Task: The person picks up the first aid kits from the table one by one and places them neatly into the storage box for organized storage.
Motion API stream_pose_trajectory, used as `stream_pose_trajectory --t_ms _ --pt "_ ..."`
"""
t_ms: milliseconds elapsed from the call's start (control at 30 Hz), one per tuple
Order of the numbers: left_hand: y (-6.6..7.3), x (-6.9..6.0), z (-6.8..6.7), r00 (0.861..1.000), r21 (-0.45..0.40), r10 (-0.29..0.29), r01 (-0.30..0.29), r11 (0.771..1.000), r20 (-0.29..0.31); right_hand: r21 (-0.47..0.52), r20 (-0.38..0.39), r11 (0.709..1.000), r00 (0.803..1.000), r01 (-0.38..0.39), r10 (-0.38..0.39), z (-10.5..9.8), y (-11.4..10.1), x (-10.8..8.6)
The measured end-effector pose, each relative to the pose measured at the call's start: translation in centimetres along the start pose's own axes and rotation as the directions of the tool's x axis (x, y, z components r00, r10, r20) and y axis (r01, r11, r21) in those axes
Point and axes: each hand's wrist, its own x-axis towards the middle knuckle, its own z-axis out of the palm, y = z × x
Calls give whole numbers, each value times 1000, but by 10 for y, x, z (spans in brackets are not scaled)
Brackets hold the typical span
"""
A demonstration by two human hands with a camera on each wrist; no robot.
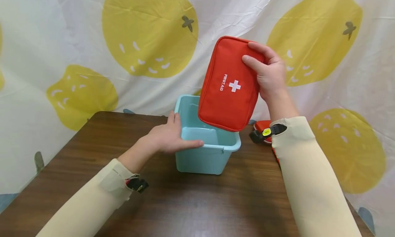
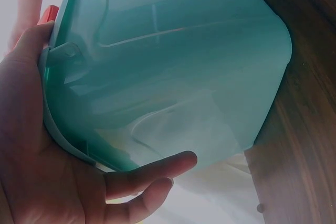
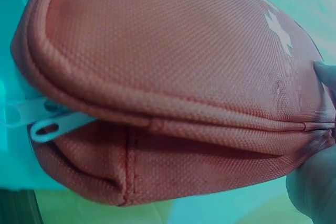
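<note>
My right hand (image 1: 271, 72) grips a red zippered first aid pouch (image 1: 229, 103) by its upper right edge, thumb on the printed front. The pouch is tilted over a light blue plastic bin (image 1: 200, 160), its lower end in front of the bin's opening. Up close in the right wrist view, the pouch (image 3: 157, 51) shows its seam and pale zipper pulls (image 3: 65, 124). My left hand (image 1: 166, 136) rests against the bin's near left corner. Its thumb lies along the near rim and its fingers stretch along the left side; the left wrist view shows the bin's outer wall (image 2: 173, 77).
Partly hidden by my right wrist, another red item (image 1: 262, 125) lies on the brown wooden table (image 1: 191, 209), right of the bin. A white cloth (image 1: 83, 24) with yellow lemon prints hangs behind the table. Each sleeve has a dark strap at its cuff.
</note>
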Motion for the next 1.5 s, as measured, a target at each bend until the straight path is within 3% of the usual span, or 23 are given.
stream_pose_trajectory --t_ms 533,767,1133,1500 --pt "-1 1 2 1000 0 -4 5 1000 13 -22 38 996 996 -83 84 28 48 10" --pt "-2 0 -1 1000 -8 4 -4 1000 16 -42 16 994 995 -102 103 40 71 15" --pt "1 1 0 1000 -68 3 -2 998 14 -150 -25 973 984 -176 174 41 99 10" --pt "2 -1 1 1000 -57 -7 7 998 2 -197 -21 954 973 -228 228 43 111 0"
